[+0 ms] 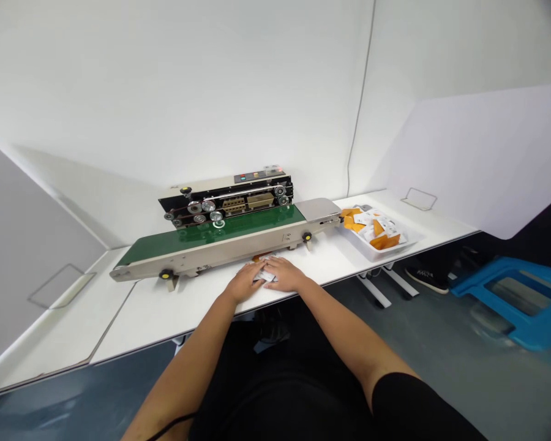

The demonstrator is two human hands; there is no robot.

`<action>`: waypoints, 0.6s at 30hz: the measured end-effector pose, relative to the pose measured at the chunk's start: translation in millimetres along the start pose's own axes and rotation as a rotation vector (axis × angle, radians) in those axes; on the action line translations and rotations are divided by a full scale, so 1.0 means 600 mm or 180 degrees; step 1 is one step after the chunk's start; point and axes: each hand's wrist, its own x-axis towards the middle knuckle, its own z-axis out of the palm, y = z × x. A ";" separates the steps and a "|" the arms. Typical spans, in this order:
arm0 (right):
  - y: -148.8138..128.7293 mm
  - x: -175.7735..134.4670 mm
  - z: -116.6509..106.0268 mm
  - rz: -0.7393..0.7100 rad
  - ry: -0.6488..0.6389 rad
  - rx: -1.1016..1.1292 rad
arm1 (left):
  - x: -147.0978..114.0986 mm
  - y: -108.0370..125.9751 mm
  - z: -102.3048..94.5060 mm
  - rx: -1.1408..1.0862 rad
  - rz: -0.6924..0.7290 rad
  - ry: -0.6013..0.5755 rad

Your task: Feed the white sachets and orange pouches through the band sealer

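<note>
While the left hand (pixel 245 283) and the right hand (pixel 283 274) lie close together over white-and-orange packaging (pixel 267 276), whether either grips it cannot be determined. The packaging rests on the bench (pixel 156 312), just in front of the belt machine (pixel 239 231). Near the machine's right end, a white tray (pixel 397 249) holds orange and white packets (pixel 374 228).

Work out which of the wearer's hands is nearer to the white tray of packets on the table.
Right. The right hand lies left of the white tray, apart from it; the left hand lies beside the right, farther from the tray.
</note>
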 end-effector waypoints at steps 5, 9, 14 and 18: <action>0.000 0.004 0.005 0.0303 0.0165 -0.0107 | 0.001 -0.004 0.001 0.0173 -0.0217 0.0223; 0.005 0.005 0.007 0.0560 0.0254 -0.0167 | 0.000 -0.002 -0.002 0.0300 -0.0306 0.0399; 0.011 0.008 0.012 0.0824 0.0346 -0.0220 | -0.004 -0.002 -0.003 0.0313 -0.0224 0.0397; 0.013 0.010 0.015 0.0975 0.0419 -0.0258 | -0.007 -0.003 -0.002 0.0204 -0.0062 0.0375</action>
